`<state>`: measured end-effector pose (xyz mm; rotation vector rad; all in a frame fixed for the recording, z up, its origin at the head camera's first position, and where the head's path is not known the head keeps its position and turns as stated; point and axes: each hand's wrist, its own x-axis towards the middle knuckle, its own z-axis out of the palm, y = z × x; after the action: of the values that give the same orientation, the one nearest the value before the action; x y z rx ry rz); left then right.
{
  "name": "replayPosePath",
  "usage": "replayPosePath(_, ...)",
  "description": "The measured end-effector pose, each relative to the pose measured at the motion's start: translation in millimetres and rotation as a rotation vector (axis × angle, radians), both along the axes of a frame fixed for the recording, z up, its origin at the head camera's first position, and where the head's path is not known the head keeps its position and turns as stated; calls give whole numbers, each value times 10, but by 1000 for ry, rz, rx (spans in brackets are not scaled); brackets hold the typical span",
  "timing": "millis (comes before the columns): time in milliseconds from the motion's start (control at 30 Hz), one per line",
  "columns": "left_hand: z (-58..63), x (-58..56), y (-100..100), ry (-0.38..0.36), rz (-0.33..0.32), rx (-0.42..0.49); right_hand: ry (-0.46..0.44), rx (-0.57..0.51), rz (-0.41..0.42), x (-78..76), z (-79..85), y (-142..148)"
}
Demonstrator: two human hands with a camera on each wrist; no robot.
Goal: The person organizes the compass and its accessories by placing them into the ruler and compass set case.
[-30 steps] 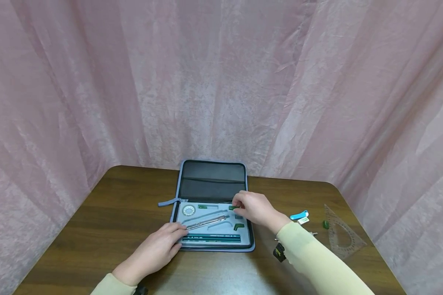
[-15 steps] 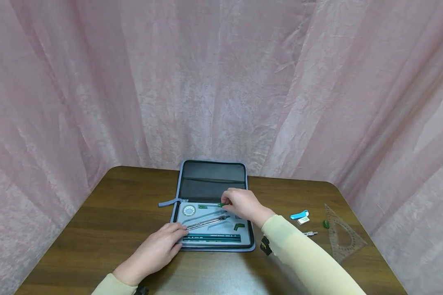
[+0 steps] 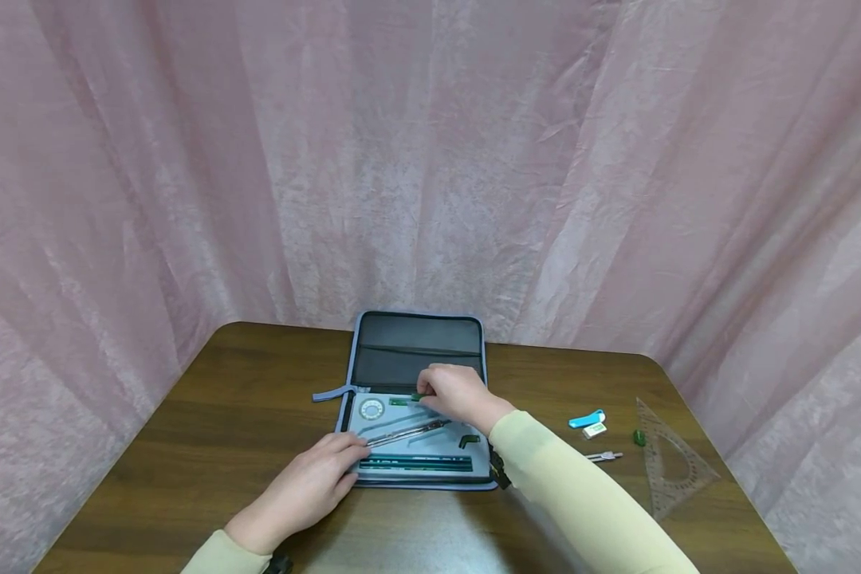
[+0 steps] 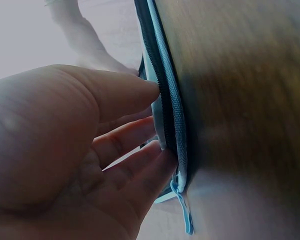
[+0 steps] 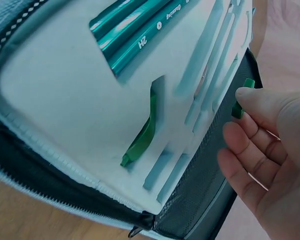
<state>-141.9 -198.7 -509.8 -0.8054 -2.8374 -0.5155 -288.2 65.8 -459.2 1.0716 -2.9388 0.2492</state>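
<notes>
A zipped case [image 3: 418, 367] lies open on the table, its pale tray [image 5: 55, 90] filled with drawing tools. Over the tray's far side my right hand [image 3: 454, 391] pinches a small green plastic piece [image 5: 243, 97] between thumb and fingertips. My left hand [image 3: 307, 482] rests at the case's near left corner, thumb and fingertips touching its zipped edge [image 4: 175, 105]. Green pencils [image 3: 416, 462] lie in the front slot, with a silver compass [image 3: 405, 434] behind them. A bent green piece [image 5: 141, 135] sits in a slot at the tray's right, and a round white disc [image 3: 371, 409] at its far left.
To the right on the wooden table [image 3: 258, 375] lie a blue utility-knife-like tool [image 3: 587, 418], a white eraser [image 3: 594, 430], a small metal compass [image 3: 605, 457], a green sharpener-like piece [image 3: 639, 438] and a clear set square [image 3: 674, 470]. A pink curtain [image 3: 416, 159] hangs behind.
My right hand has moved left along the tray's far side with the green piece, toward another green piece in a slot. My left hand stays at the corner.
</notes>
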Motion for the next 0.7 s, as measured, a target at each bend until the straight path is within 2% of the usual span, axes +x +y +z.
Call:
replayPosePath(300,-23,-9,-2,8,-6,0,-31,58,-11,-31,-33,-101)
replayPosePath(700,0,0,-3,-4,-2,0,-12,91,-19,-62,-79,-141)
